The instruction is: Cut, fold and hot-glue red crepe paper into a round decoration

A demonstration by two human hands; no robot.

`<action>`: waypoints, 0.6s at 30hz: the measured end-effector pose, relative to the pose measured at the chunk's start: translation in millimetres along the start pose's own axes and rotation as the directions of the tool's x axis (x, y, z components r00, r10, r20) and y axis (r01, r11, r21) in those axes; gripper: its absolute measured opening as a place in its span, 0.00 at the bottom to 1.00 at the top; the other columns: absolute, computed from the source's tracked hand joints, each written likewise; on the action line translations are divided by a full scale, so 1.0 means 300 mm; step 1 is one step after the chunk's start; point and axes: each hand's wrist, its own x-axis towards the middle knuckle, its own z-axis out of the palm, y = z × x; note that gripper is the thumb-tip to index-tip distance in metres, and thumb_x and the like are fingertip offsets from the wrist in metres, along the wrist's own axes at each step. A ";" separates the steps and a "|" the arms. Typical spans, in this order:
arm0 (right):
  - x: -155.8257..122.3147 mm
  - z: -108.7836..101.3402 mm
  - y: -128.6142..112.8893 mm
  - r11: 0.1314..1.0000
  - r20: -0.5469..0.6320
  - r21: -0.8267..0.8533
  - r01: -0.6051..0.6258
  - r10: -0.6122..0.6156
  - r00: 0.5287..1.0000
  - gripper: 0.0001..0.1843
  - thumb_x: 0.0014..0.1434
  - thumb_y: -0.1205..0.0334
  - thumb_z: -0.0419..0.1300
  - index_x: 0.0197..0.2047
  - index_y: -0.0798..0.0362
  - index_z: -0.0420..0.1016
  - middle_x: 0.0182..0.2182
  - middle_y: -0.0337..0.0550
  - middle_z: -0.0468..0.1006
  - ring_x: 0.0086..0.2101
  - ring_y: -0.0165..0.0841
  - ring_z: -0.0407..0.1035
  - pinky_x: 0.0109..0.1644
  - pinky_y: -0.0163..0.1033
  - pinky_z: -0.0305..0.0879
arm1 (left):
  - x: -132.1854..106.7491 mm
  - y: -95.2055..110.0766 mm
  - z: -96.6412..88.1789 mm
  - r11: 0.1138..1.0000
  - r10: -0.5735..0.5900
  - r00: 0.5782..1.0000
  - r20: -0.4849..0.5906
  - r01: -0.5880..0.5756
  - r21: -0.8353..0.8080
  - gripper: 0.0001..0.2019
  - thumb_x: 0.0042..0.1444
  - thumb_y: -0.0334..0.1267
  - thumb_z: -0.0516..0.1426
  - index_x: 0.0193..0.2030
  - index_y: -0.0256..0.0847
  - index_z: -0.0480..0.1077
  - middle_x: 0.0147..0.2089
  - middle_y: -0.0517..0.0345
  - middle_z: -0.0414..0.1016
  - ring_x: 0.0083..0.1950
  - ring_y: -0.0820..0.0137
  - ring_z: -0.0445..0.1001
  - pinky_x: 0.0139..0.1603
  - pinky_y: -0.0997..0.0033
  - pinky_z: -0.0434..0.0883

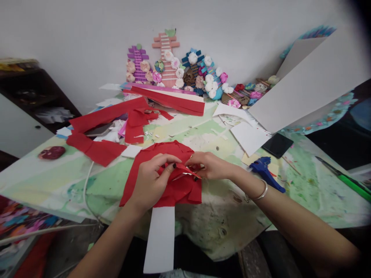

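Note:
Red crepe paper (145,166) lies over a flat shape at the table's front edge, with a white cardboard strip (160,239) sticking out below it toward me. My left hand (152,179) rests on the left part of the paper and pinches a raised fold of it between thumb and fingers. In my right hand (213,165) is a pair of scissors (182,176), the metal blades pointing left across the red paper beside the fold. The fingers partly cover the scissor handles. A bangle is on the right wrist.
Red crepe strips (104,150) and scraps lie at the left. On the right are a blue glue gun (265,172), a black phone (277,145), white card pieces (251,137) and a green-handled knife (348,181). Flower-decorated guitar shapes (166,61) lean against the wall. A white cable (86,185) crosses the left side.

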 end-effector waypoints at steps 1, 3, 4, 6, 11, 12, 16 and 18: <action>0.001 0.002 0.003 1.000 -0.003 0.020 -0.011 0.011 1.000 0.18 0.51 0.75 0.58 0.47 0.56 0.73 0.35 0.43 0.74 0.34 0.29 0.66 0.38 0.35 0.62 | 0.000 0.000 0.000 1.000 0.000 1.000 0.001 0.000 -0.002 0.08 0.58 0.31 0.53 0.37 0.42 0.73 0.36 0.61 0.77 0.38 0.72 0.74 0.39 0.75 0.70; 0.000 0.006 0.007 0.999 -0.021 0.046 -0.026 0.027 0.999 0.17 0.51 0.75 0.58 0.45 0.55 0.74 0.36 0.44 0.76 0.34 0.28 0.68 0.38 0.34 0.63 | 0.000 0.002 -0.002 1.000 -0.010 1.000 0.005 0.010 0.001 0.08 0.58 0.31 0.53 0.37 0.42 0.73 0.36 0.61 0.77 0.38 0.72 0.74 0.39 0.75 0.70; -0.001 0.007 0.008 0.998 -0.031 0.054 -0.030 0.032 0.999 0.17 0.52 0.76 0.57 0.45 0.56 0.74 0.36 0.44 0.76 0.34 0.28 0.69 0.38 0.33 0.64 | 0.000 0.004 -0.004 1.000 -0.017 1.000 0.007 0.017 0.005 0.08 0.58 0.31 0.53 0.37 0.42 0.74 0.36 0.61 0.77 0.38 0.72 0.74 0.40 0.75 0.70; -0.005 0.006 0.008 0.998 -0.039 0.057 -0.034 0.037 0.999 0.17 0.52 0.76 0.57 0.44 0.56 0.74 0.36 0.45 0.76 0.34 0.29 0.69 0.39 0.33 0.64 | -0.001 0.007 -0.008 0.999 -0.033 0.999 0.007 0.033 0.011 0.08 0.58 0.32 0.52 0.36 0.42 0.74 0.36 0.60 0.77 0.38 0.71 0.75 0.39 0.74 0.70; -0.014 -0.011 0.003 1.000 0.003 -0.005 -0.018 0.018 1.000 0.20 0.48 0.78 0.54 0.44 0.56 0.72 0.34 0.43 0.74 0.34 0.30 0.66 0.39 0.36 0.62 | -0.003 0.006 -0.019 0.996 -0.089 0.996 -0.006 0.089 0.019 0.09 0.57 0.34 0.52 0.36 0.42 0.74 0.37 0.59 0.78 0.39 0.68 0.75 0.37 0.73 0.71; -0.015 -0.015 0.003 1.000 0.013 -0.021 -0.011 0.011 1.000 0.19 0.47 0.77 0.55 0.43 0.56 0.72 0.34 0.43 0.73 0.34 0.31 0.65 0.39 0.37 0.62 | -0.004 0.004 -0.021 0.994 -0.103 0.995 -0.013 0.104 0.021 0.09 0.57 0.35 0.52 0.36 0.42 0.74 0.37 0.59 0.78 0.39 0.68 0.76 0.37 0.73 0.71; -0.016 -0.024 -0.003 0.998 0.037 -0.055 0.004 -0.002 0.999 0.20 0.44 0.72 0.59 0.44 0.56 0.70 0.35 0.44 0.72 0.35 0.34 0.63 0.43 0.41 0.60 | -0.007 -0.003 -0.032 0.988 -0.151 0.988 -0.038 0.151 0.009 0.08 0.56 0.36 0.54 0.36 0.42 0.75 0.36 0.59 0.79 0.39 0.68 0.75 0.38 0.72 0.71; -0.012 -0.020 -0.012 0.999 0.029 -0.032 -0.031 0.032 0.999 0.21 0.45 0.71 0.59 0.45 0.56 0.68 0.38 0.46 0.72 0.37 0.35 0.64 0.44 0.41 0.60 | -0.007 -0.004 -0.035 0.987 -0.161 0.986 -0.045 0.161 -0.002 0.08 0.56 0.36 0.54 0.36 0.42 0.75 0.36 0.59 0.79 0.38 0.69 0.75 0.38 0.73 0.71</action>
